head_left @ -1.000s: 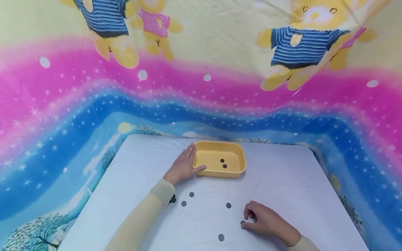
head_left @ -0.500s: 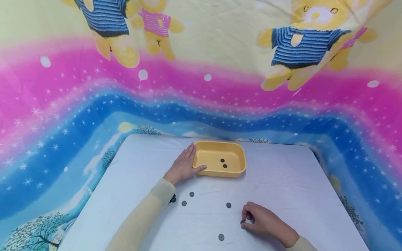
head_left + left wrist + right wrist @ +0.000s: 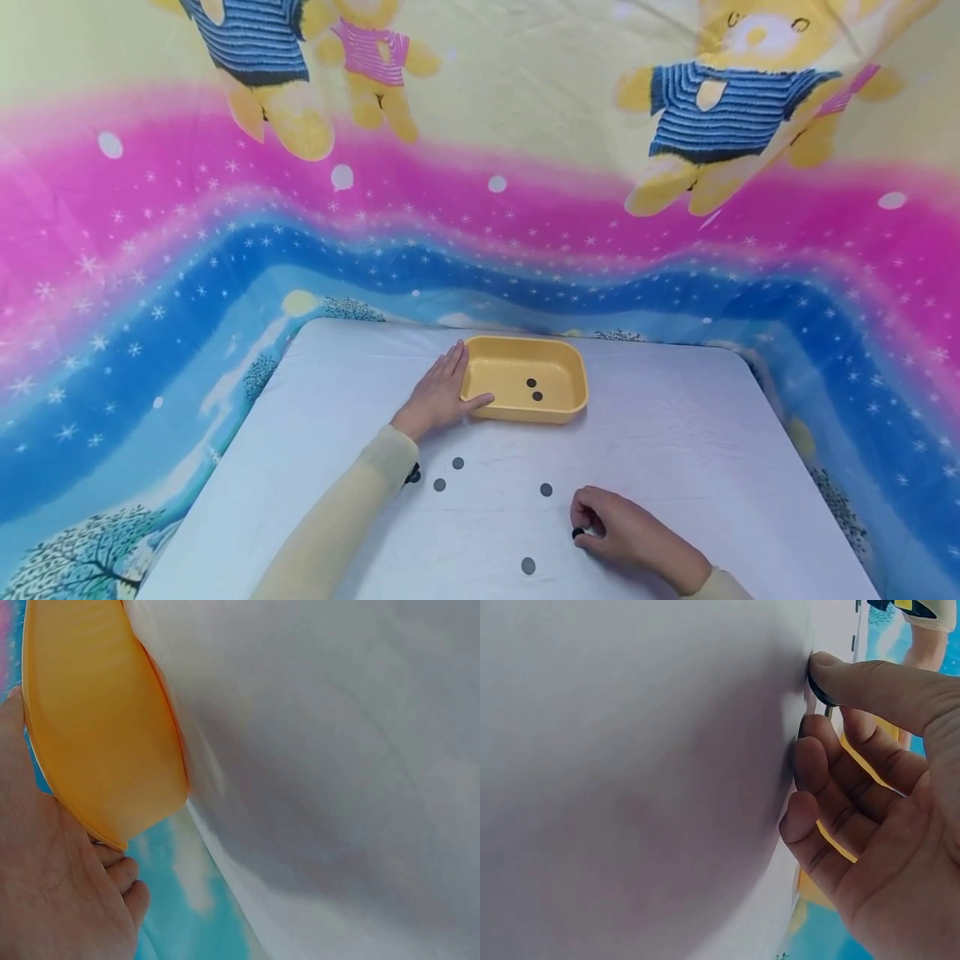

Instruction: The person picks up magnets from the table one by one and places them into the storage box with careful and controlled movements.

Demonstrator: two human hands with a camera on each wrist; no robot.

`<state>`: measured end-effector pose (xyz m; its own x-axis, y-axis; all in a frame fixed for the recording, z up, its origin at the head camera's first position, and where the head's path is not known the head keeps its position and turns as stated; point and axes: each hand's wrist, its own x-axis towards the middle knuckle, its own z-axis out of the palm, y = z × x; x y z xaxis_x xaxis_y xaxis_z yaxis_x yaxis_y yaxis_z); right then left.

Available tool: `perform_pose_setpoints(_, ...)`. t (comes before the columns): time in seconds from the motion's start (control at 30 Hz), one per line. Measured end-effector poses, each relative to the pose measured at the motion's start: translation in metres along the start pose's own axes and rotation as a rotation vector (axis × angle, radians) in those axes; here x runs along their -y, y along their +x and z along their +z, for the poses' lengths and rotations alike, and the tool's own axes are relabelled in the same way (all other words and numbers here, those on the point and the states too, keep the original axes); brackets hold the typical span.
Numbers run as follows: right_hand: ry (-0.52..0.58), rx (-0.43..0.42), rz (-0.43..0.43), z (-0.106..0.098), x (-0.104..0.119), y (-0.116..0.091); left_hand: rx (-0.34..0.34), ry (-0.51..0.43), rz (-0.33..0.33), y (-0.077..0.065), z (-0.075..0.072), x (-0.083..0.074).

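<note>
A yellow rectangular tray (image 3: 487,414) stands at the back of the table. Straight fingers of my left hand (image 3: 437,400) lie along the tray's left side, the thumb over its front rim; the left wrist view shows this hand (image 3: 60,885) against the tray's corner (image 3: 112,750). Two small dark discs (image 3: 537,397) lie inside. Near the table's front right, my right hand (image 3: 622,525) pinches a black disc (image 3: 577,533) at its thumb tip. In the right wrist view the disc (image 3: 819,686) is tilted on edge by the thumb, low over the cloth, other fingers curled.
Several grey discs lie on the white table (image 3: 360,358): one grey disc (image 3: 546,490) beside the right hand, another disc (image 3: 528,566) nearer the front, and a disc (image 3: 458,463) left of centre. A printed bear curtain (image 3: 480,233) surrounds the table.
My right thumb and fingertips have closed on the disc, which has tilted and now looks darker. That hand has shifted slightly left. The left hand and tray are still.
</note>
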<state>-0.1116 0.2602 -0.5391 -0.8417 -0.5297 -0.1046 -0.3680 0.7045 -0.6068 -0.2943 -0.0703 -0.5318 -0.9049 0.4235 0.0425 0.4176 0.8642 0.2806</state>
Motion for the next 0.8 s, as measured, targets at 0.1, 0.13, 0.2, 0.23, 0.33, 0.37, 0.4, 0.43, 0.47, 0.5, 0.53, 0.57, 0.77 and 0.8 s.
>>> perform_pose_setpoints(0.1, 0.023, 0.015, -0.009, 0.001, 0.001, 0.0, 0.0, 0.0, -0.002, 0.0, 0.001, 0.0)
perform_pose_setpoints(0.13, 0.029, 0.022, -0.014, 0.001, 0.002, 0.001, 0.001, 0.0, -0.003, 0.001, 0.001, 0.0)
perform_pose_setpoints(0.2, 0.046, 0.044, -0.012, 0.001, 0.003, 0.001, 0.005, 0.0, -0.005, 0.001, 0.001, 0.0)
perform_pose_setpoints(0.23, 0.05, 0.055, -0.01, 0.001, 0.003, 0.002, 0.008, -0.003, -0.007, 0.001, 0.001, 0.0)
perform_pose_setpoints(0.33, 0.05, 0.083, 0.013, 0.0, 0.004, 0.004, 0.013, -0.001, -0.011, 0.001, 0.001, 0.001)
perform_pose_setpoints(0.37, 0.046, 0.088, 0.021, -0.001, 0.004, 0.005, 0.013, -0.001, -0.012, 0.001, 0.001, 0.001)
perform_pose_setpoints(0.4, 0.042, 0.091, 0.03, -0.002, 0.004, 0.006, 0.012, -0.002, -0.013, 0.001, 0.001, 0.001)
perform_pose_setpoints(0.43, 0.04, 0.092, 0.035, -0.003, 0.005, 0.007, 0.011, -0.002, -0.014, 0.001, 0.0, 0.001)
perform_pose_setpoints(0.47, 0.036, 0.09, 0.038, -0.004, 0.005, 0.008, 0.01, -0.001, -0.015, 0.001, 0.0, 0.001)
perform_pose_setpoints(0.5, 0.032, 0.083, 0.04, -0.005, 0.005, 0.009, 0.01, -0.001, -0.013, 0.001, -0.001, 0.001)
perform_pose_setpoints(0.53, 0.031, 0.075, 0.041, -0.007, 0.004, 0.01, 0.009, -0.001, -0.011, 0.001, -0.001, 0.0)
perform_pose_setpoints(0.57, 0.029, 0.068, 0.042, -0.009, 0.004, 0.011, 0.008, 0.0, -0.009, 0.001, -0.001, 0.0)
perform_pose_setpoints(0.77, 0.0, 0.014, 0.06, -0.023, 0.002, 0.018, 0.013, 0.004, -0.008, 0.001, 0.001, 0.001)
perform_pose_setpoints(0.8, -0.003, 0.008, 0.064, -0.025, 0.002, 0.019, 0.014, 0.001, -0.009, 0.001, 0.001, 0.001)
